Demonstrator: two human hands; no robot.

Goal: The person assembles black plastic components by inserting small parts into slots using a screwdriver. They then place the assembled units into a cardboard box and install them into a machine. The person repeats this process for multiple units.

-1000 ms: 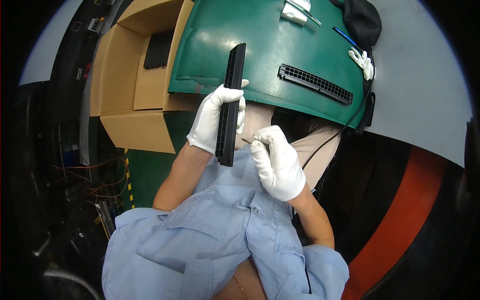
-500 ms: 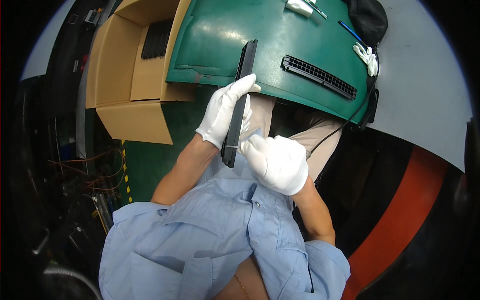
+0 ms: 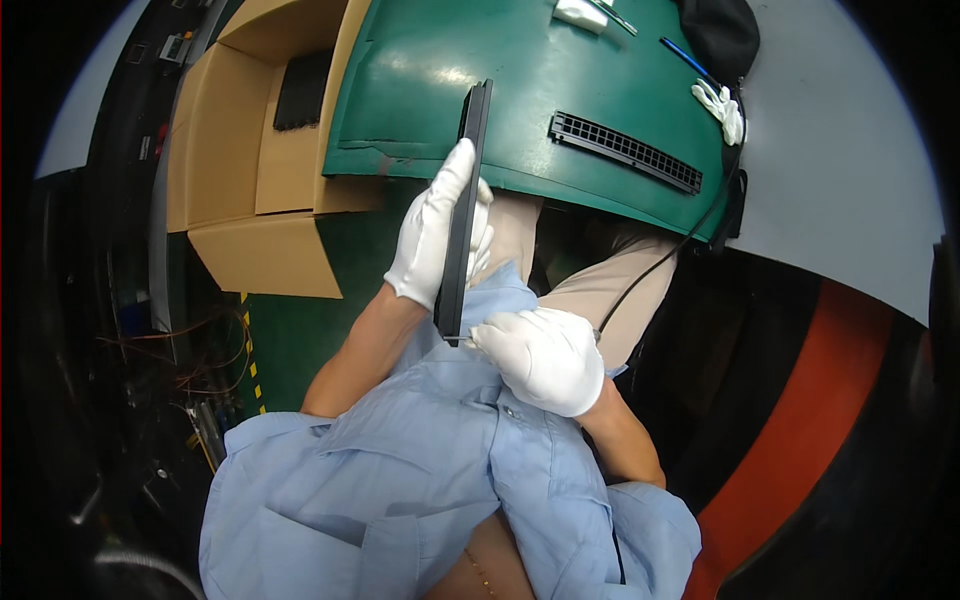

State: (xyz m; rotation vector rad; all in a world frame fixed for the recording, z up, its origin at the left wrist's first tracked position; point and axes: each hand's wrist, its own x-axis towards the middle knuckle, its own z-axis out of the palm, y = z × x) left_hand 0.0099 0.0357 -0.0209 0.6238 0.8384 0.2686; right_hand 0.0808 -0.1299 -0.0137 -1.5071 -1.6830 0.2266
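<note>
A long black plastic strip (image 3: 463,215) stands on edge, nearly upright in the picture. My left hand (image 3: 437,230), in a white glove, is closed around its middle. My right hand (image 3: 540,358), gloved likewise, grips a slim tool of which only the thin metal tip (image 3: 455,338) shows. That tip touches or crosses the strip's near end; the tool's handle is hidden in my fist. From behind this hand a black cable (image 3: 650,277) runs up to the table. Another black strip (image 3: 625,152), with a grid of square openings, lies on the green table mat (image 3: 430,110).
An open cardboard box (image 3: 225,140) on the left holds black pieces (image 3: 304,90). Toward the table's right edge lie a loose white glove (image 3: 718,110), a blue pen-like stick (image 3: 688,60) and a dark cloth item (image 3: 720,38). A white item (image 3: 580,14) sits at the far edge.
My right hand and the tool tip have moved down, to the strip's near end. The strip has turned slightly, and my left hand has shifted a little with it.
</note>
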